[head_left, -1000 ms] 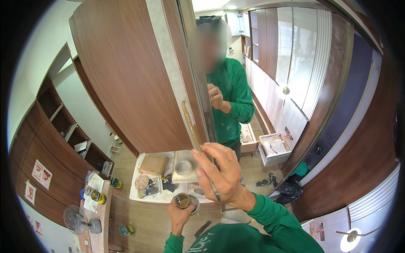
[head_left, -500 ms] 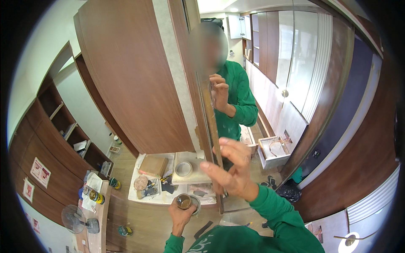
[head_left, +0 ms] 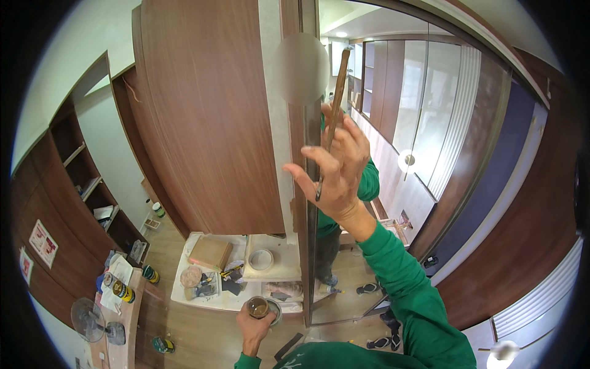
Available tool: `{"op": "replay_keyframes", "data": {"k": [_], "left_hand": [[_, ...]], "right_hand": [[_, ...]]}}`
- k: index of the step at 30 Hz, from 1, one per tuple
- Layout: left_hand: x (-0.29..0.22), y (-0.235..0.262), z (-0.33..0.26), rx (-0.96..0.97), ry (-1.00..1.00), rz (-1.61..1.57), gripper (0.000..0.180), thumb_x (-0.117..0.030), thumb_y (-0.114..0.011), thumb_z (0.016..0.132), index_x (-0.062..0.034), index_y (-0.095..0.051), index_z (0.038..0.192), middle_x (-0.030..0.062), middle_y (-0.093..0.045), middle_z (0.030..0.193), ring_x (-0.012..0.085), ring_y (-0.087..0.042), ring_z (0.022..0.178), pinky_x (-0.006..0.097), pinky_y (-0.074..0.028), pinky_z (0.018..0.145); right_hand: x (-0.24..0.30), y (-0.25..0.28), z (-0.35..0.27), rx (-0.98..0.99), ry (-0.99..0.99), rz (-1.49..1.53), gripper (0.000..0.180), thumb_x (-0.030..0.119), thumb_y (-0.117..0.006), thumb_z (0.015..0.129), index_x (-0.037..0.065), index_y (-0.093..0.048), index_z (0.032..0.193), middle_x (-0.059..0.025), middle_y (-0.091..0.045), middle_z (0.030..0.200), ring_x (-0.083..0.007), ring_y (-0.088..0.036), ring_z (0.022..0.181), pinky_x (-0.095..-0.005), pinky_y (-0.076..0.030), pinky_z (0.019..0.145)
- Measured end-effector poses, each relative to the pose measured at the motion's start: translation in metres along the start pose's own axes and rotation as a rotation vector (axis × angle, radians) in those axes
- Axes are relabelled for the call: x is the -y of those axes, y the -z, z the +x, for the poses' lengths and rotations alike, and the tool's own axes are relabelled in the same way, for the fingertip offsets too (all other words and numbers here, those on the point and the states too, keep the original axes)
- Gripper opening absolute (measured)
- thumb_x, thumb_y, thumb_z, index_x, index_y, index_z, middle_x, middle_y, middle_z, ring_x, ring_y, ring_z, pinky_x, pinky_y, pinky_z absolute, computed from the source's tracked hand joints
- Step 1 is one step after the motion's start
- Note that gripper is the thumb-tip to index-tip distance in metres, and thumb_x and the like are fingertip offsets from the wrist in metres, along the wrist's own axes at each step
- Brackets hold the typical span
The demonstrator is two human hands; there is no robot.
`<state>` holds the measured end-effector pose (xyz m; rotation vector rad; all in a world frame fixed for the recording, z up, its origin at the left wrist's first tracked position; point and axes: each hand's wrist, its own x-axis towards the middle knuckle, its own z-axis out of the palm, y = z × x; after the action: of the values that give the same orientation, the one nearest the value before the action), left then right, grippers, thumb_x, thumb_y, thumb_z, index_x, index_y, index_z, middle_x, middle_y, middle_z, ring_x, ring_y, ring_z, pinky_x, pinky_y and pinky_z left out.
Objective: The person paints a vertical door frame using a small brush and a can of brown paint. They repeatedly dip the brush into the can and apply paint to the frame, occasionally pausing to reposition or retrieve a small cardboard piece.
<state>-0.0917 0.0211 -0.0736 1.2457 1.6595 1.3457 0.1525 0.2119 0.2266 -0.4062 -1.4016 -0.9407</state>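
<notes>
1. Head view is showing the right hand raised high, pinching a long thin brush between fingers and thumb low on its handle, the other fingers spreading loosely; the brush is pointing up along the edge of the mirrored door.
2. That brush is looking light and stiff, a slim wooden stick; holding it low on the shaft is giving reach, though a higher grip would likely steady the tip.
3. Down low, the left hand is gripping a small round jar from below, its mouth open and dark liquid showing; probably slippery and easy to spill, so best kept level.
4. Counting: one brush, one jar in hand.
5. Further out, a low white table is carrying a brown box and a tape roll; two cans are sitting on the left bench beside one fan.
</notes>
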Motion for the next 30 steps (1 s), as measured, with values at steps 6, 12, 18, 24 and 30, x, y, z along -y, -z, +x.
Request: {"op": "replay_keyframes", "data": {"k": [6,12,18,24,30], "left_hand": [[-0.013,-0.002,0.003,-0.009,-0.012,0.033,0.049,-0.017,-0.091,0.068,0.0027,-0.074,0.109,0.0125,-0.08,0.097,0.0209,-0.076,0.089,0.036,-0.061,0.084],[-0.005,-0.007,-0.001,0.019,-0.002,-0.01,0.048,-0.018,-0.091,0.068,0.0024,-0.074,0.108,0.0123,-0.08,0.095,0.0208,-0.076,0.087,0.036,-0.061,0.083],[-0.01,-0.003,-0.008,0.044,0.043,-0.004,0.047,-0.019,-0.092,0.069,0.0018,-0.075,0.107,0.0121,-0.08,0.098,0.0207,-0.076,0.089,0.035,-0.061,0.083],[-0.003,-0.008,-0.004,0.068,-0.016,0.004,0.046,-0.016,-0.094,0.069,0.0017,-0.074,0.107,0.0104,-0.079,0.098,0.0184,-0.075,0.089,0.035,-0.06,0.084],[-0.02,-0.014,-0.007,0.105,-0.032,-0.012,0.044,-0.014,-0.094,0.07,0.0016,-0.075,0.106,0.0083,-0.08,0.097,0.0162,-0.074,0.088,0.034,-0.06,0.084]], "right_hand": [[-0.024,-0.021,0.064,-0.118,0.087,-0.046,0.049,0.035,-0.091,0.08,0.019,-0.067,0.12,-0.0172,-0.052,0.136,-0.0437,-0.047,0.139,-0.0572,-0.038,0.113],[-0.011,0.0,0.062,-0.107,0.102,-0.036,0.049,0.035,-0.091,0.082,0.018,-0.068,0.122,-0.017,-0.052,0.136,-0.0424,-0.049,0.135,-0.0544,-0.042,0.107],[0.097,0.103,-0.023,0.247,-0.125,0.364,0.046,0.014,-0.076,0.077,0.011,-0.078,0.123,-0.0181,-0.067,0.121,-0.0372,-0.066,0.111,-0.0499,-0.053,0.089],[0.119,0.114,-0.023,0.309,-0.258,0.337,0.046,0.014,-0.067,0.084,0.001,-0.072,0.127,-0.0182,-0.07,0.116,-0.037,-0.067,0.109,-0.0488,-0.051,0.088],[0.115,0.104,-0.008,0.296,-0.319,0.289,0.047,0.007,-0.068,0.082,-0.004,-0.072,0.127,-0.019,-0.07,0.119,-0.0371,-0.067,0.11,-0.0483,-0.049,0.091]]}}
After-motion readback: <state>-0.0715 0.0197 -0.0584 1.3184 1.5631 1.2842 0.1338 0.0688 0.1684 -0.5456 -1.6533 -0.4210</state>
